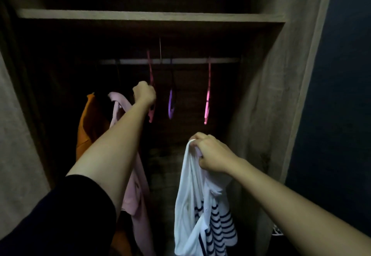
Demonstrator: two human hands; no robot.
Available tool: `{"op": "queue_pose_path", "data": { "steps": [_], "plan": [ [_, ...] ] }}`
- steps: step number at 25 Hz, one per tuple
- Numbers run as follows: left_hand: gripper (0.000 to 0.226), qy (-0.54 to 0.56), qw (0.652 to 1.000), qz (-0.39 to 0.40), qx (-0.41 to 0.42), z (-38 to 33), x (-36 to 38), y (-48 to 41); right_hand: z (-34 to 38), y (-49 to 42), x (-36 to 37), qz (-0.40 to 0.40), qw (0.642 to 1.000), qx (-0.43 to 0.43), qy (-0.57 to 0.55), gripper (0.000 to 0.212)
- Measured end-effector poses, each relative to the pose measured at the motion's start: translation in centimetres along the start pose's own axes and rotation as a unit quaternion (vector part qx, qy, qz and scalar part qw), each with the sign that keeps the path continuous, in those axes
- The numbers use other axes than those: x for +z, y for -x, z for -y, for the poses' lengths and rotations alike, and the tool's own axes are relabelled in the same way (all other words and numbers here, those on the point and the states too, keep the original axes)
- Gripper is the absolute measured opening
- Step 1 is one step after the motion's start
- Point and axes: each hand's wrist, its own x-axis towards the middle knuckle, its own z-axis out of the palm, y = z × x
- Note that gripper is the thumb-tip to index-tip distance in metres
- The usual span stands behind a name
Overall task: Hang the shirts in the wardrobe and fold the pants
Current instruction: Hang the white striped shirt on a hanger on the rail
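Fingers (198, 138) of the right hand (212, 153) are curled tight round a bunched bit of the white shirt with navy stripes (188, 185), lower middle of the frame. The fabric sits inside the fist and the rest just dangles under it.

Left hand (144, 93), centre frame, has its fingers (143, 87) closed in a fist on a dusty-pink plastic hanger (150, 71), which pokes out above and below the hand.

All of it is inside a dim wooden wardrobe (271, 95) with a plank shelf (140, 15) across the top and a pale metal rail (180, 61) below that. Left of the raised arm hang an orange shirt (90, 119) and a pale pink shirt (136, 195), side by side. Right of the fist, a purple hanger (170, 103) and a bright pink hanger (207, 99) hang bare on the rail, apart from each other.
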Motion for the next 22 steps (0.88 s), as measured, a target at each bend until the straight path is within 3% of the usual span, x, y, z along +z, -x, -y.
{"op": "queue_pose_path", "data": {
  "steps": [5,9,12,14,16,22],
  "plan": [
    [0.04,-0.083,0.994,-0.042,0.056,0.1,-0.6,2.9,-0.8,-0.2,1.2,-0.017,1.0,0.021,-0.014,0.044],
    [0.035,-0.113,0.988,-0.083,0.071,5.1,-1.1,9.8,-1.2,-0.6,3.4,-0.034,0.998,0.055,-0.02,0.046],
    [0.03,-0.113,0.99,-0.029,0.078,11.6,-2.3,16.2,-2.2,-1.6,5.3,-0.014,0.994,0.104,-0.027,0.046],
    [0.028,-0.143,0.989,0.015,0.036,14.9,-4.2,19.9,-2.4,-1.9,6.7,0.005,0.992,0.126,-0.03,0.047],
    [0.027,-0.164,0.986,0.008,-0.006,17.3,-6.3,22.4,-2.3,-1.9,8.0,0.017,0.992,0.12,-0.015,0.049],
    [0.026,-0.031,0.998,-0.053,0.029,23.6,-13.9,26.1,-1.2,-1.2,11.6,0.051,0.994,0.089,0.04,0.054]
  ]
}}
